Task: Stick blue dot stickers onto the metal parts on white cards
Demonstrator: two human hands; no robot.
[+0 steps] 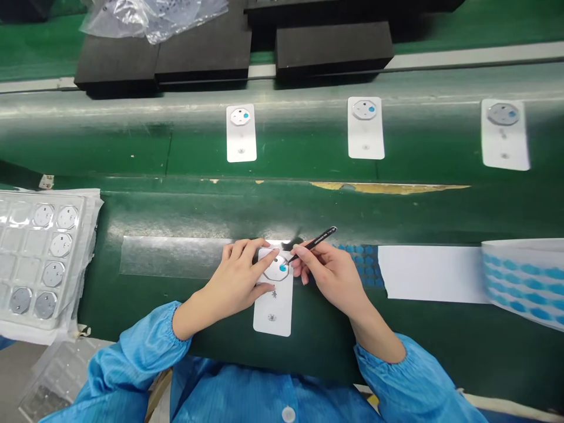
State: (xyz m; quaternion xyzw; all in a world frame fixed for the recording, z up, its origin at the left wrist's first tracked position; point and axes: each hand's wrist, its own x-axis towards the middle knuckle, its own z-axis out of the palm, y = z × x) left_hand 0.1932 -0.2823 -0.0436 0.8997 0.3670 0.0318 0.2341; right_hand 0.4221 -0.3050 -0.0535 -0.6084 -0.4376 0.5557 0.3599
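A white rectangular card (273, 317) lies on the green bench in front of me, with a silver-edged octagonal disc at its upper end. On that disc is a small blue round sticker (282, 268). My left hand (240, 270) holds the card, index finger and thumb pressed beside the disc. Black tweezers (324, 235) are pinched in my right hand (330, 273), their tip at the blue sticker. The left fingers cover part of the card's left edge. Beneath and beside my right hand runs a strip of blue round stickers (365, 264).
Three similar cards (241, 138) lie spaced along the raised back section. A clear tray of octagonal discs (53, 274) stands at left. White backing paper (432, 273) leads to a sticker roll (524, 282) at right. Black blocks (335, 50) and a plastic bag (150, 17) sit behind.
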